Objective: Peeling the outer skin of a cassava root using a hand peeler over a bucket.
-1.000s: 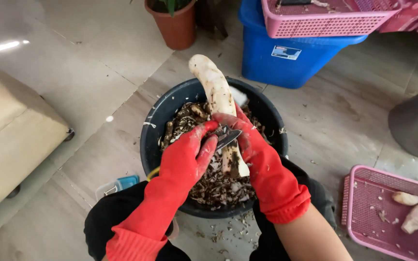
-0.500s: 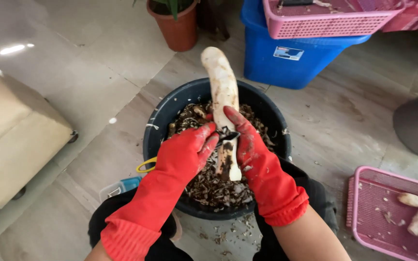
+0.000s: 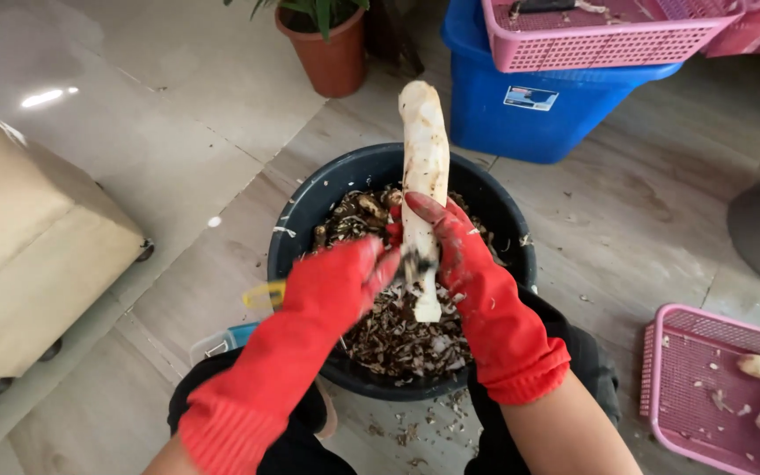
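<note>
While I crouch over the round black plastic tub half full of brown peelings, my right hand in its red rubber glove is clenched around the long pale peeled root, gripping it below its middle. The root stands above the tub, its long axis running away from me and up, thick end far, thin tip pointing down toward the peelings. My left hand in the matching red glove sits just beside the root's lower part, on its left; its fingers are curled, and something dark shows at their tips against the root, but I cannot tell whether they clasp a tool. The right hand is the one on the root; the left is the nearer to the thin tip. Compared with half a second ago, the root has tipped more upright and my left hand has dropped a little lower along it.
</note>
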